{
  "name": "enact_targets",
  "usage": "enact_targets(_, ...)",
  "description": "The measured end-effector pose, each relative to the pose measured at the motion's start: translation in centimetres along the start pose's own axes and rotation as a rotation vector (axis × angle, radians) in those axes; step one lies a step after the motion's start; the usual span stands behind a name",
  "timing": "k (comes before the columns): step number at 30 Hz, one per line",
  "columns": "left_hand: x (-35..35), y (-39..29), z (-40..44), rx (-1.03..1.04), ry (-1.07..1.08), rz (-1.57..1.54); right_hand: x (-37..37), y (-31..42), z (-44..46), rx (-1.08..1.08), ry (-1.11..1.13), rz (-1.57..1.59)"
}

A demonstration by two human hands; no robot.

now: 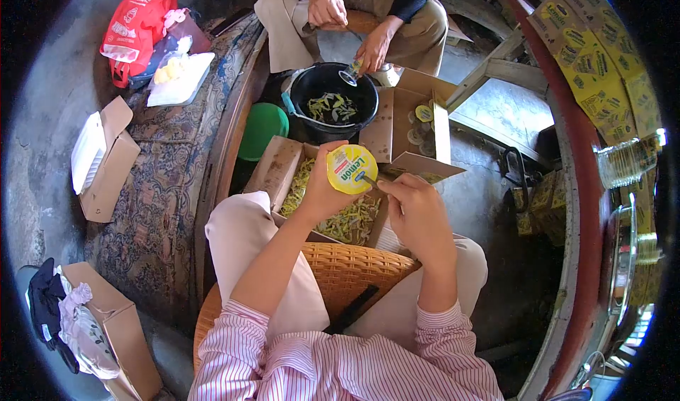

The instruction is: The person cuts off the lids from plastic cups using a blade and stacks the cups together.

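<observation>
My left hand (317,194) is wrapped round a sealed cup with a yellow Lemon lid (347,166), tilted so the printed top faces me. In my right hand (423,213) is a thin dark metal tool (369,181), pinched between thumb and fingers, its tip at the lid's right side. The tool's exact kind cannot be made out. Below both hands, an open cardboard box (273,166) holds many yellow strips (347,224). The cup's body is mostly hidden by my fingers and the lid.
Opposite sits a person whose hand (375,47) holds a clear cup (350,74) over a black bucket (319,128) with strips inside. Another open carton (425,89) contains lidded cups. A green lid (263,128) lies left. Yellow cartons (588,61) and stacked clear cups (627,162) are at right.
</observation>
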State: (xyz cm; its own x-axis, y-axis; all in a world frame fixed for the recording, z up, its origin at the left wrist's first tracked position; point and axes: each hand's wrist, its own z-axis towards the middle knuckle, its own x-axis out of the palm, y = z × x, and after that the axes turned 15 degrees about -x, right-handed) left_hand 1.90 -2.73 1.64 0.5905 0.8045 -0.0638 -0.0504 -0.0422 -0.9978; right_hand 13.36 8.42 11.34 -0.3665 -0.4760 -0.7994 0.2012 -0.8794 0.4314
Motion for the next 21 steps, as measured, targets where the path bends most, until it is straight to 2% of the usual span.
enact_targets(5, -0.5, 0.0, 0.1, -0.046, 0.135, -0.039, -1.4, -0.2, -0.4, 0.016, 0.041, -0.114)
enact_targets(9, -0.7, -0.4, -0.1, -0.082, 0.31, -0.143, -2.2, -0.6, 0.3, -0.165, -0.029, -0.189)
enact_targets(15, -0.6, 0.0, -0.2, -0.108, 0.383, -0.081, -0.5, -1.5, 0.5, -0.275, -0.053, -0.16)
enact_targets(21, -0.5, 0.2, -0.1, -0.127, 0.458, -0.187, 0.2, -1.4, 0.7, -0.301, -0.041, -0.179)
